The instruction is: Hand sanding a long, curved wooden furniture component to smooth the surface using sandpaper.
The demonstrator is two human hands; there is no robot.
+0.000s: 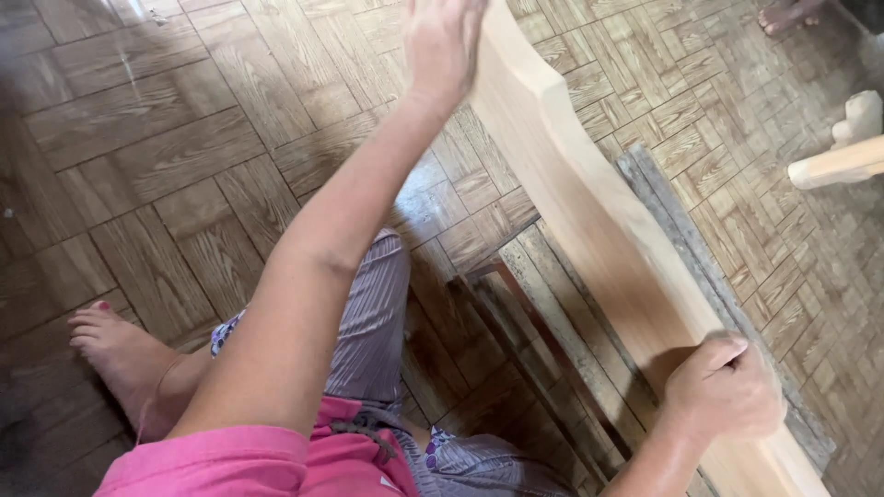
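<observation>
Gripping the near end of a long pale wooden board [589, 212], the right hand [723, 387] has its fingers curled shut over the board's upper edge, knuckles toward the camera. The left hand [442, 41] rests against the board's far end at the top of the view; it lies flat on the wood, fingers together as far as can be seen (the fingertips run out of frame, so their exact hold cannot be told). The board slants from lower right to upper centre, with a wavy edge on its right side. Beneath it lie darker weathered planks [552, 340], and a grey strip [700, 267] runs just beside the board's right edge. The floor is wooden parquet [166, 156]. The person's bare left foot [115, 345] rests on it at lower left. A pale wooden piece [843, 161] shows at the right edge.
</observation>
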